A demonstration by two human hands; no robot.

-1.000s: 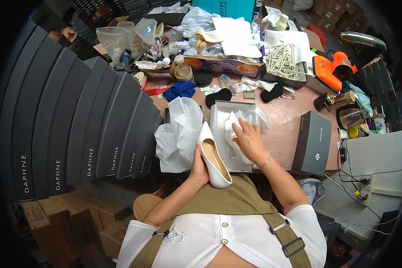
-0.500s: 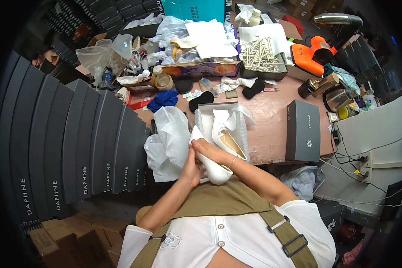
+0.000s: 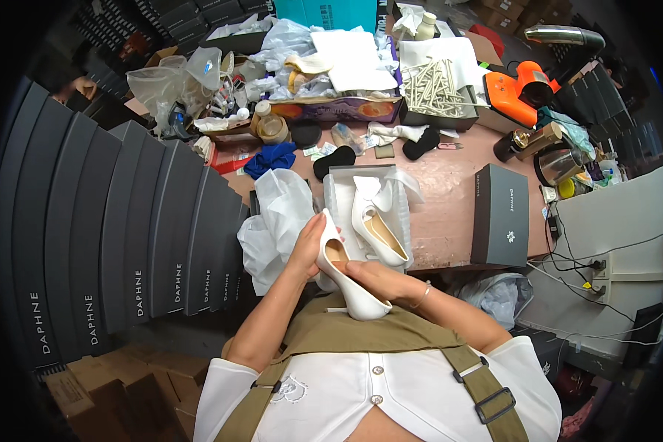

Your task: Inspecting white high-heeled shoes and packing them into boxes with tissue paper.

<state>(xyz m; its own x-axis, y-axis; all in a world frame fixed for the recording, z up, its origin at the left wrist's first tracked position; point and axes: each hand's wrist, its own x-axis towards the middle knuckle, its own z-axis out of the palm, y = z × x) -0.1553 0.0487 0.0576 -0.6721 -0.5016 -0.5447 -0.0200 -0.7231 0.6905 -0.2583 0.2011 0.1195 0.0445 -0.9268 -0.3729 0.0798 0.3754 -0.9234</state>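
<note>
While both hands' grip holds one white pump (image 3: 350,276), another (image 3: 376,232) lies in the open box (image 3: 331,199).

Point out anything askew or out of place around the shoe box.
One white heeled shoe lies slanted in the open box; its mate is out, held in both hands. Crumpled white wrapping spills over the box's left side.
</note>
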